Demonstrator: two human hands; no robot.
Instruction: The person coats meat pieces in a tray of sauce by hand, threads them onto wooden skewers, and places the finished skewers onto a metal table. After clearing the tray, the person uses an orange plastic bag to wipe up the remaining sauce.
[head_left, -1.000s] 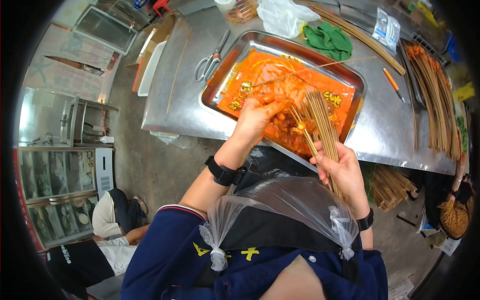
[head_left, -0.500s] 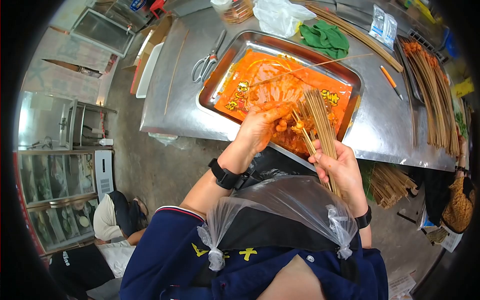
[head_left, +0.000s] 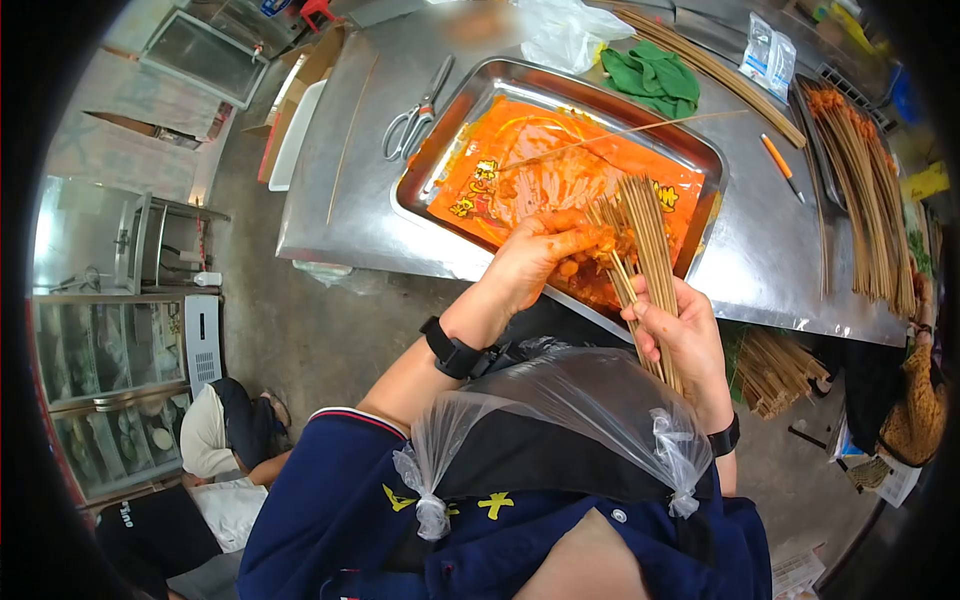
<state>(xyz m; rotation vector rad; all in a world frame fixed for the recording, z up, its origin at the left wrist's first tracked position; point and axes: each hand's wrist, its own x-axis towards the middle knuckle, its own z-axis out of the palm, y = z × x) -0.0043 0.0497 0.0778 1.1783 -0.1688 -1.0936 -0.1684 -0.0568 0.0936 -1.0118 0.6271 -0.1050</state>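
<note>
My right hand (head_left: 683, 328) is wrapped round a bundle of bamboo skewers (head_left: 652, 245), held at a slant over the near edge of the metal tray (head_left: 412, 190). My left hand (head_left: 528, 262) has sauce-smeared fingers pinched together at a sauce-coated piece of food (head_left: 603, 240) by the skewers' tips. Its exact kind I cannot make out. Inside the tray lies an orange printed packet (head_left: 470, 190) covered in red-orange sauce, with more coated pieces (head_left: 585, 280) below my left fingers. One long thin skewer (head_left: 640, 127) rests across the tray.
Scissors (head_left: 415, 115) lie left of the tray on the steel table (head_left: 330, 225). Behind it are a green cloth (head_left: 652, 80) and a white plastic bag (head_left: 570, 35). Rightward are an orange pen (head_left: 780, 165) and many loaded skewers (head_left: 865, 190). A seated person (head_left: 215, 430) is at lower left.
My left hand has shifted right, its fingers now meeting the food at the skewer tips. My right hand keeps its hold on the bundle, nearly in place.
</note>
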